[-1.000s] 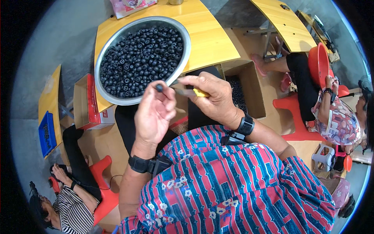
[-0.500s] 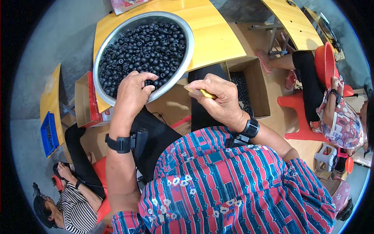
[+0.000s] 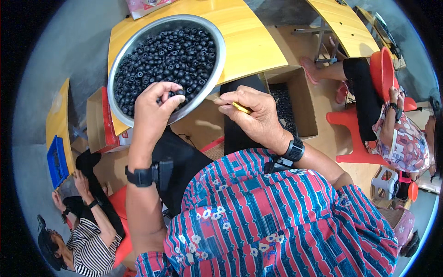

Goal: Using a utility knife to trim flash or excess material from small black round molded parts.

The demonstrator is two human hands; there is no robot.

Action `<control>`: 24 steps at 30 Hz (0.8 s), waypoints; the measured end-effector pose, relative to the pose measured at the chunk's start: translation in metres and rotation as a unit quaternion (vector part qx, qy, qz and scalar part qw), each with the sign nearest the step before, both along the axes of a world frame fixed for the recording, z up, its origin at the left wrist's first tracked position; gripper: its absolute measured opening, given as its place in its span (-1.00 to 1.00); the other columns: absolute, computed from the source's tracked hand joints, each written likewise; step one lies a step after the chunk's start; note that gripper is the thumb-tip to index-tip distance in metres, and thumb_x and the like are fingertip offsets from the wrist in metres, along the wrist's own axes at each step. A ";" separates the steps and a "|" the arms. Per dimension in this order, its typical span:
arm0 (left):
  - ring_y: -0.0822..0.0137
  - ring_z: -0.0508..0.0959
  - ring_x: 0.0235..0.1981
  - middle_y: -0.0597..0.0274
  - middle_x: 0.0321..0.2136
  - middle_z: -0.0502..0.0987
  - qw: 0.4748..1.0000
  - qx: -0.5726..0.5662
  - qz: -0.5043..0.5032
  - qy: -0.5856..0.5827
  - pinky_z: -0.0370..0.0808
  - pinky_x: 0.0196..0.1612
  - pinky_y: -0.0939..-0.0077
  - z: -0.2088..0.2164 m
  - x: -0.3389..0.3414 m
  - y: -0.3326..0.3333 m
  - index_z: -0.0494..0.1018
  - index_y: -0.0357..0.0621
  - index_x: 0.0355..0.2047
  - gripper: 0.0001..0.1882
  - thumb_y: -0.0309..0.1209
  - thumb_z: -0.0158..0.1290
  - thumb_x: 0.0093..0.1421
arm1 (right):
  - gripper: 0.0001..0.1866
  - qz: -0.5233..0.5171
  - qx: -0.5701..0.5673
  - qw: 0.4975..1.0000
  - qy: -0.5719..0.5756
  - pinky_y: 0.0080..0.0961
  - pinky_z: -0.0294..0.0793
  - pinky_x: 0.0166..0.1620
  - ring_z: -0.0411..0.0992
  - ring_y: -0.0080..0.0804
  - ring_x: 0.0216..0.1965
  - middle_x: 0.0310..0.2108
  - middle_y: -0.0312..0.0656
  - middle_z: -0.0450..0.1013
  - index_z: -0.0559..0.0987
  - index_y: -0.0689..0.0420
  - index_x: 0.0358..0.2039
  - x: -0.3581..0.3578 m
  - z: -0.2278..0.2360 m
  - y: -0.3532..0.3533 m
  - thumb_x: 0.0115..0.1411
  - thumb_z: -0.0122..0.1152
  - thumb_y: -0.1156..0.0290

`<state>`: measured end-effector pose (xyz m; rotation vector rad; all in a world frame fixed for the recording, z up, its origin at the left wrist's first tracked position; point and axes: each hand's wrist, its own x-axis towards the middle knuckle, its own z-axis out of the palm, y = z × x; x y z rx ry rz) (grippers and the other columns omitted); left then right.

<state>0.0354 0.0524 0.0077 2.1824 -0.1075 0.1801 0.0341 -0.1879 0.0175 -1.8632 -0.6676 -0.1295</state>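
A large metal basin [image 3: 220, 51] rests at the near edge of the yellow table, filled with small round black pieces [image 3: 161, 57], many with a ring-shaped dent. My left hand [image 3: 153, 104] is over the basin's near rim, pinching one black piece [image 3: 180, 92] between thumb and fingers; others may sit in its curled palm. To the right of the basin, my right hand [image 3: 258, 111] is closed around a small tool with a yellow handle [image 3: 241, 108]. Its tip is at the fingertips, too small to make out, and points toward my left hand without touching it.
Beside my right knee stands a cardboard box [image 3: 307, 111] holding more black pieces. Another box [image 3: 96, 122] is left of the yellow table [image 3: 249, 41]. A co-worker [image 3: 94, 240] sits lower left near a blue tray [image 3: 57, 159]; another [image 3: 401, 131] sits right with a red basin [image 3: 382, 74].
My left fingers have come up a little from the pile, with a black piece now showing in the pinch. My right hand barely shifts. The left co-worker's hands have moved toward the blue tray.
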 end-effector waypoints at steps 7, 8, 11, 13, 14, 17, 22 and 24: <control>0.67 0.25 -0.48 0.57 -0.53 0.30 0.943 -0.305 -0.121 0.056 0.25 -0.38 0.78 0.003 -0.040 -0.028 0.54 -0.21 -0.30 -0.80 -0.51 0.28 0.05 | -0.69 0.126 0.039 0.991 0.035 -0.51 0.48 -0.16 0.52 -0.37 -0.24 -0.27 -0.14 0.56 0.63 0.10 -0.11 0.002 0.012 0.004 0.08 0.28 0.53; 0.67 0.25 -0.48 0.58 -0.52 0.31 0.934 -0.327 -0.128 0.065 0.25 -0.37 0.78 0.004 -0.043 -0.033 0.54 -0.21 -0.30 -0.80 -0.50 0.28 0.05 | -0.67 0.179 0.046 0.982 0.033 -0.50 0.46 -0.12 0.52 -0.36 -0.21 -0.26 -0.14 0.55 0.62 0.09 -0.07 0.002 0.013 0.003 0.10 0.27 0.51; 0.71 0.25 -0.49 0.56 -0.46 0.35 0.883 -0.432 -0.140 0.122 0.21 -0.44 0.83 0.003 -0.052 -0.037 0.51 -0.20 -0.27 -0.73 -0.41 0.31 0.06 | -0.65 0.211 0.021 0.976 0.043 -0.46 0.45 -0.07 0.50 -0.32 -0.17 -0.25 -0.15 0.55 0.60 0.09 -0.03 -0.001 0.018 0.001 0.13 0.26 0.46; 0.75 0.22 -0.54 0.53 -0.44 0.37 0.819 -0.523 -0.171 0.163 0.13 -0.55 0.86 0.000 -0.055 -0.039 0.48 -0.21 -0.21 -0.65 -0.34 0.32 0.07 | -0.65 0.218 0.007 0.975 0.032 -0.45 0.45 -0.08 0.50 -0.31 -0.18 -0.25 -0.15 0.54 0.59 0.09 -0.03 -0.004 0.021 0.000 0.13 0.27 0.45; 0.75 0.22 -0.54 0.53 -0.44 0.37 0.819 -0.523 -0.173 0.161 0.13 -0.55 0.86 -0.001 -0.057 -0.042 0.48 -0.21 -0.21 -0.65 -0.34 0.32 0.07 | -0.66 0.221 0.013 0.975 0.037 -0.45 0.46 -0.08 0.50 -0.31 -0.18 -0.25 -0.14 0.54 0.60 0.11 -0.05 -0.005 0.022 -0.001 0.12 0.28 0.45; 0.74 0.18 -0.61 0.50 -0.46 0.39 0.753 -0.608 -0.161 0.191 0.11 -0.59 0.84 -0.007 -0.059 -0.051 0.46 -0.20 -0.18 -0.67 -0.30 0.27 0.13 | -0.71 0.213 0.027 0.976 0.036 -0.45 0.46 -0.09 0.51 -0.32 -0.19 -0.26 -0.14 0.55 0.60 0.15 -0.12 -0.005 0.022 0.000 0.10 0.29 0.45; 0.73 0.19 -0.61 0.47 -0.42 0.42 0.725 -0.638 -0.140 0.221 0.13 -0.59 0.86 -0.017 -0.046 -0.060 0.45 -0.14 -0.14 -0.69 -0.24 0.19 0.21 | -0.76 0.173 0.017 0.985 0.014 -0.45 0.48 -0.14 0.52 -0.31 -0.25 -0.30 -0.15 0.56 0.59 0.18 -0.24 0.013 0.015 -0.003 0.05 0.32 0.46; 0.71 0.20 -0.58 0.48 -0.43 0.38 0.709 -0.653 -0.140 0.225 0.16 -0.57 0.85 -0.020 -0.045 -0.061 0.43 -0.09 -0.11 -0.74 -0.26 0.11 0.28 | -0.74 0.143 0.003 0.989 -0.025 -0.45 0.49 -0.19 0.54 -0.28 -0.28 -0.33 -0.14 0.55 0.60 0.17 -0.25 0.015 0.011 -0.003 -0.01 0.34 0.48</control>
